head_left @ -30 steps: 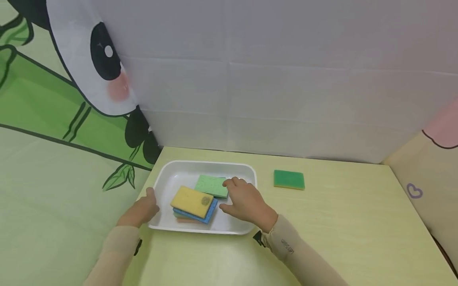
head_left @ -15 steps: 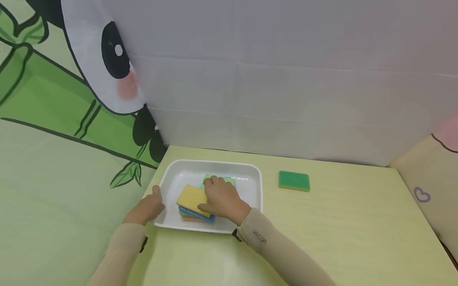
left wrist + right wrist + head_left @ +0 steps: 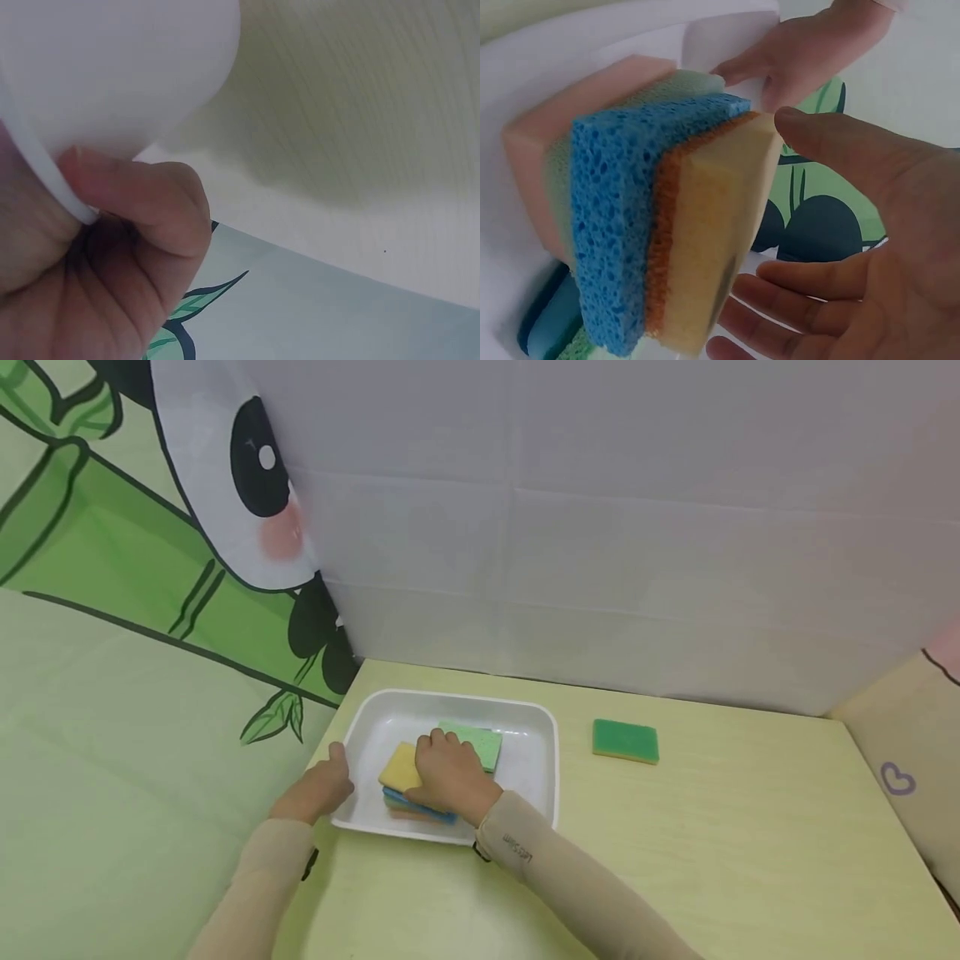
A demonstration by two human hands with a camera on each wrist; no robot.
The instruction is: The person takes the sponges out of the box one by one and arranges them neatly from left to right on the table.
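Right wrist view: we record the yellow sponge (image 3: 709, 217) atop the blue sponge (image 3: 611, 225) in the white tray (image 3: 557, 752); right hand (image 3: 452, 777) loosely spread around it, unclenched; left hand (image 3: 319, 788) pinching the tray's rim. We judge the yellow sponge light, squashy: pinch opposite edges.

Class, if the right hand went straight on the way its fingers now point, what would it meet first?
Most likely the yellow sponge, atop the blue sponge. The right hand is very close, though whether it touches is unclear.
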